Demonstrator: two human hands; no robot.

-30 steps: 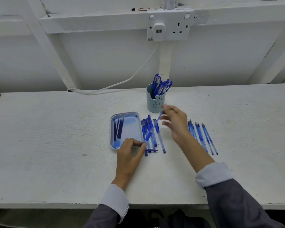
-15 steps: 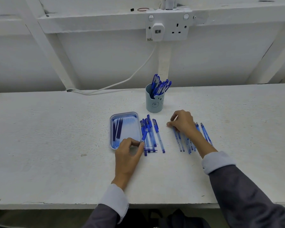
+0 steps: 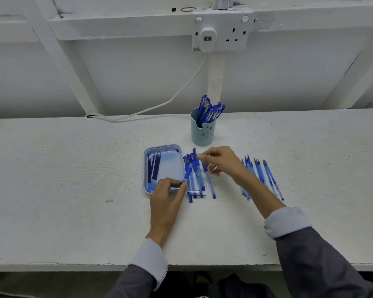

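Our left hand [image 3: 167,196] pinches a short blue plastic pen piece [image 3: 187,174] beside the rounded tray [image 3: 145,175] of dark refills [image 3: 153,168]. Our right hand [image 3: 222,161] hovers over slim pens [image 3: 197,179] on the rough white tabletop [image 3: 73,190]; we cannot tell whether its fingers grip anything. Beyond, a cylindrical cup [image 3: 204,134] holds capped pens [image 3: 211,111].

White table [image 3: 73,190], blue tray [image 3: 144,175], pen cup [image 3: 204,134], loose pens [image 3: 272,179], cable [image 3: 138,112]

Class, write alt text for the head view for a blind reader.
A left hand pinches a blue pen part beside a tray; the right hand reaches over a row of pens on a white table.
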